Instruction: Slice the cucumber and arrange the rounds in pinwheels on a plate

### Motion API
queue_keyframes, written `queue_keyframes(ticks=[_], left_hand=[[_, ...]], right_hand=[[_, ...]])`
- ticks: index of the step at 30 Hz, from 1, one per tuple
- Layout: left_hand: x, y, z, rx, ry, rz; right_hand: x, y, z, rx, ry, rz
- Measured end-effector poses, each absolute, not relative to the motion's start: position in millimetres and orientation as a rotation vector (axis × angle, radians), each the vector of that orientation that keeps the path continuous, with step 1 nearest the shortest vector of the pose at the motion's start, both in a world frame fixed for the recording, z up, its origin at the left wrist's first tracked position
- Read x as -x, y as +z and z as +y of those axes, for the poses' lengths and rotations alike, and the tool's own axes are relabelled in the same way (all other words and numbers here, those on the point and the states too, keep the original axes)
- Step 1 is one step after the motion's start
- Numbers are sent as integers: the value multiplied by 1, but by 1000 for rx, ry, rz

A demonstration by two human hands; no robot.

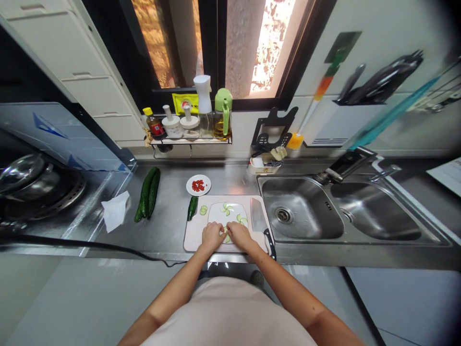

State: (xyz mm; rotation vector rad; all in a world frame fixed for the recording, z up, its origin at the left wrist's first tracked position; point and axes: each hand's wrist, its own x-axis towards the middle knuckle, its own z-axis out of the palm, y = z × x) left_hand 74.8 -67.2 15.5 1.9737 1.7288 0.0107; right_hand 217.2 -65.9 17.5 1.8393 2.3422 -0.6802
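A white square plate [216, 211] rests on a pale cutting board [198, 238], with thin cucumber slices [227, 208] fanned out in small clusters. At the plate's near side, my left hand [212, 235] and my right hand [239, 234] come together, fingers bent and pinching over pale green cucumber slices. The fingers partly hide those slices. To the right on the board lies a kitchen knife [258, 215] with a black handle. A cut piece of cucumber [192, 207] and a few loose slices [203, 210] are at the board's left.
Behind the board is a small white dish [199, 192] of chopped red pieces. Whole cucumbers [147, 194] and a crumpled white paper [115, 211] lie left. A double sink [302, 206] is right. A condiment rack [190, 141] hangs under the window; a pot [27, 178] stands far left.
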Motion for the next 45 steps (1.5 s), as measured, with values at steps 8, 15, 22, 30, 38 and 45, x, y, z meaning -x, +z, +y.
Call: queue_keyframes(ticks=[8, 15, 22, 30, 38, 45], left_hand=[[-76, 14, -61, -1939, -25, 1749], [-76, 14, -58, -1922, -34, 1764], [-79, 15, -59, -1920, -39, 1762], [-78, 18, -58, -1915, -44, 1762], [-78, 15, -56, -1915, -60, 1770], [-79, 17, -56, -1913, -84, 1775]], right_hand=[[-219, 24, -64, -1907, -644, 2252], [-228, 24, -63, -1968, -613, 2233], [-227, 17, -69, -1971, -611, 2173], [-227, 16, -67, -1981, -631, 2126], [-226, 18, -68, -2001, -635, 2124], [-225, 20, -70, -2010, -663, 2098]])
